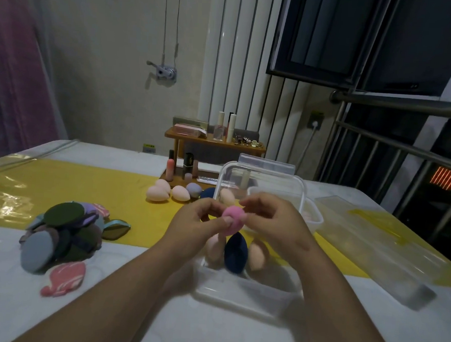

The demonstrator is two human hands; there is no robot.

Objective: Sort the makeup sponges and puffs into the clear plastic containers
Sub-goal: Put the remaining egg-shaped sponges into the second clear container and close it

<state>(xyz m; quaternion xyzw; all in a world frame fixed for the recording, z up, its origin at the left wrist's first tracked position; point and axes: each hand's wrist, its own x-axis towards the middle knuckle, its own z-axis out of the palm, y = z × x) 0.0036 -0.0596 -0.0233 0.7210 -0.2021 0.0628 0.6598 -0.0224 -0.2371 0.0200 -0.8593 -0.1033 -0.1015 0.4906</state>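
Head view: my left hand (202, 222) and right hand (271, 222) are together, both pinching one pink sponge (233, 220).
Where: just above the clear container (248, 292) beneath my hands.
Risk: squeezed at the fingertips, it could spring out and topple those below, I judge.
Count: three standing sponges (236, 254) inside; four loose sponges (180, 193) beyond my left hand; puffs (62, 234) heaped farther left, uncountable.

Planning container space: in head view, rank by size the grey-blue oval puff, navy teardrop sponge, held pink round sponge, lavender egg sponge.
Grey-blue oval puff
Navy teardrop sponge
Pink round sponge, partly finger-covered
Lavender egg sponge, though farther away
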